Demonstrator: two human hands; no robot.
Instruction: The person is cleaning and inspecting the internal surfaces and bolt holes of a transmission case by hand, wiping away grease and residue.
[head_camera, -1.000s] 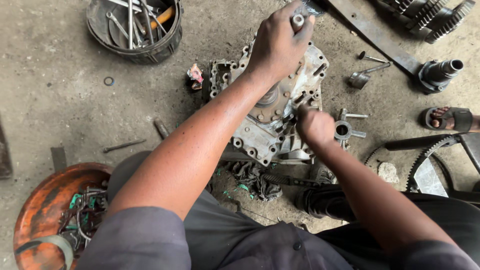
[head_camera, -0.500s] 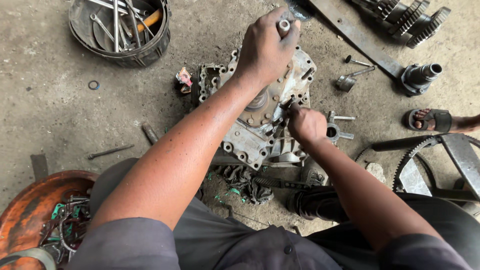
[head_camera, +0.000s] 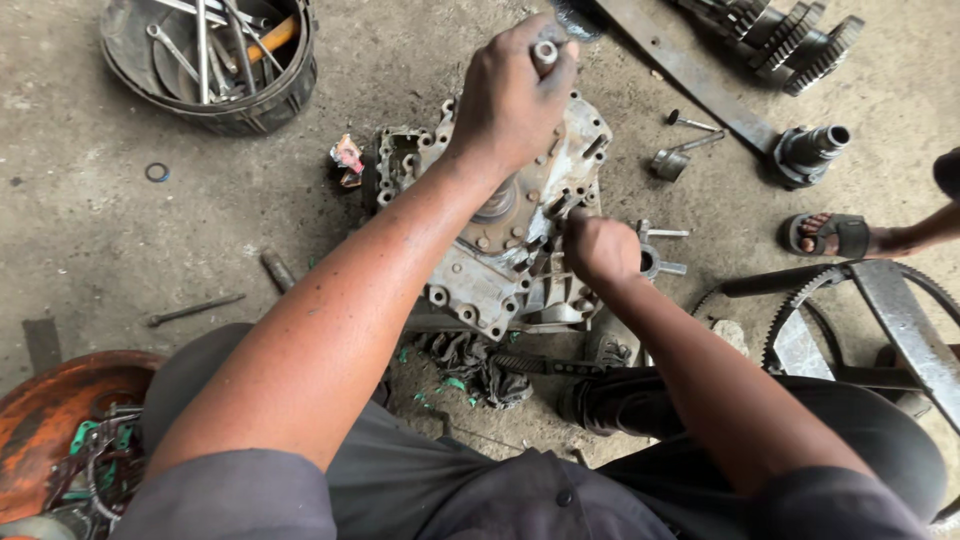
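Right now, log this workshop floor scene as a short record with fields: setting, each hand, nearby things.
setting: concrete floor, person seated over a grey metal housing
left hand: left hand closed around a metal tool handle above the housing's far edge
right hand: right hand closed, pressed against the housing's right side; what it grips is hidden
far left: round tub holding wrenches
far right: gear shafts; another person's sandalled foot
near left: orange basin
near right: toothed belt
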